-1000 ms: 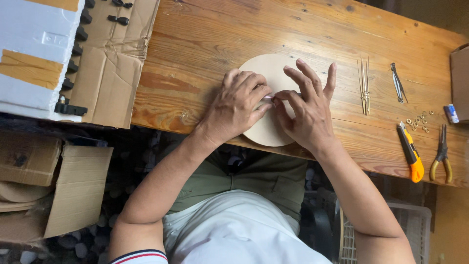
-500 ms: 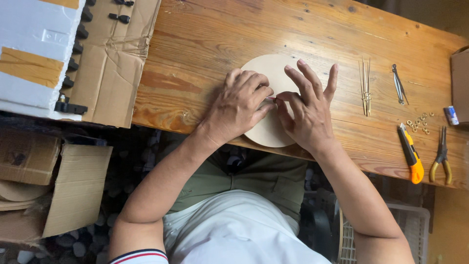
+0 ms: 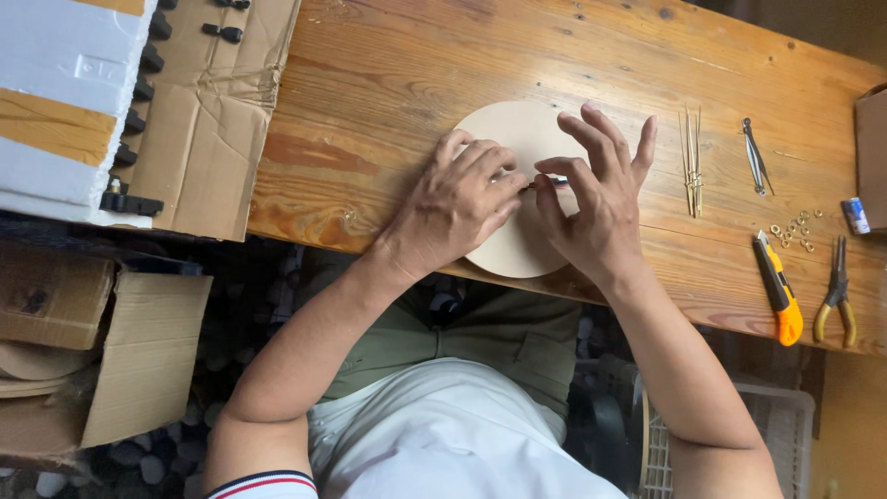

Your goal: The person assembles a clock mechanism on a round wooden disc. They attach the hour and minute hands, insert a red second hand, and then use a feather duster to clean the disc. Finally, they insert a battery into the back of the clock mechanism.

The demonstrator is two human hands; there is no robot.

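A pale round wooden disc [image 3: 516, 125] lies flat on the wooden table [image 3: 388, 83] and overhangs its near edge. My left hand [image 3: 457, 199] rests on the disc's left half with its fingers curled, pressing it down. My right hand [image 3: 599, 208] covers the disc's right side. Its thumb and forefinger pinch a small thin object [image 3: 556, 180] at the disc's middle, while the other fingers are spread. The fingertips of both hands meet there. What the small object is stays unclear.
Right of the disc lie a bundle of thin sticks [image 3: 691, 159], metal tweezers [image 3: 756, 157], small metal rings [image 3: 795, 228], a yellow utility knife [image 3: 779, 294] and yellow-handled pliers [image 3: 836, 294]. Flattened cardboard [image 3: 208, 120], a white foam block [image 3: 65, 102] and black clips [image 3: 139, 92] lie at the left.
Both hands stay on the disc in nearly the same place. The fingers shifted only slightly around the small pinched object.
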